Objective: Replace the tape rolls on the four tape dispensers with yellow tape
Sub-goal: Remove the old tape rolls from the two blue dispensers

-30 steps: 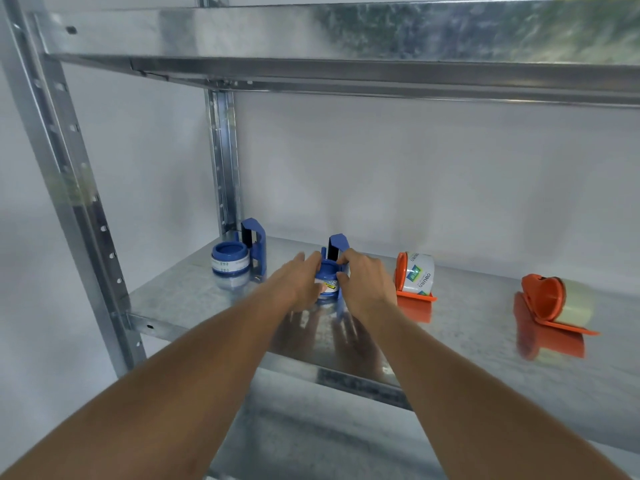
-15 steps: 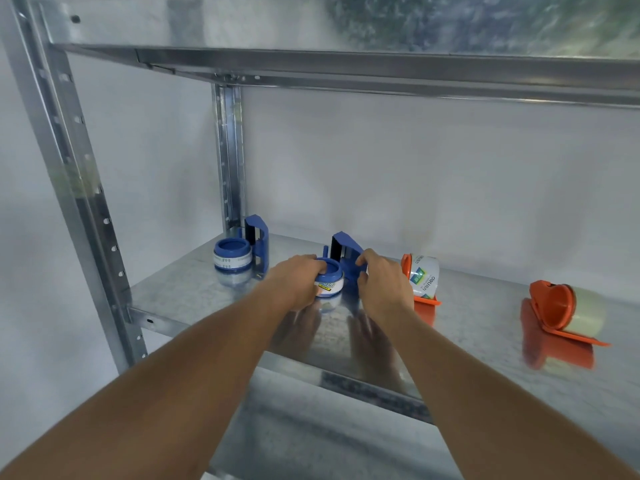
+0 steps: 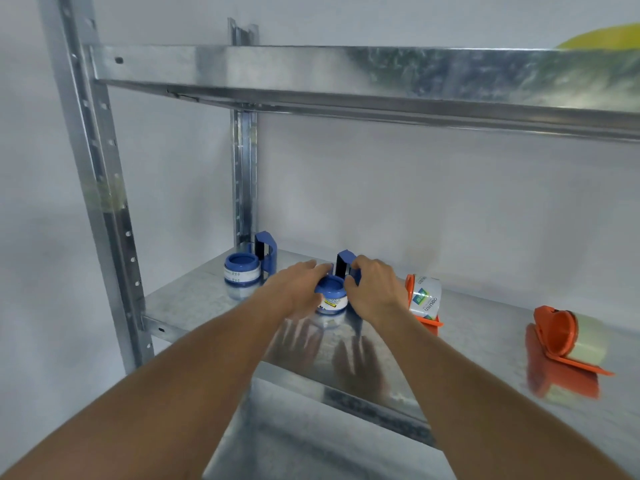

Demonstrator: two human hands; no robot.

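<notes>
Several tape dispensers stand in a row on the metal shelf [image 3: 194,299]. My left hand [image 3: 298,289] grips the clear tape roll [image 3: 331,299] on the second blue dispenser [image 3: 346,268], while my right hand [image 3: 374,289] holds that dispenser's blue frame. Another blue dispenser [image 3: 247,268] with a clear roll stands to the left. An orange dispenser [image 3: 424,303] with a labelled roll sits just right of my right hand. A second orange dispenser [image 3: 564,336] with a clear roll lies far right. Something yellow [image 3: 602,38] shows on the upper shelf at the top right.
An upper metal shelf [image 3: 346,77] hangs over the working shelf. Perforated steel uprights [image 3: 100,188] stand at the left and at the back corner [image 3: 244,168]. A white wall lies behind. A lower shelf surface [image 3: 304,438] shows beneath my arms.
My view tilted upward, bringing the upper shelf and the yellow thing into sight. My hands shifted apart on the second blue dispenser, exposing its roll, with the right hand now on the frame.
</notes>
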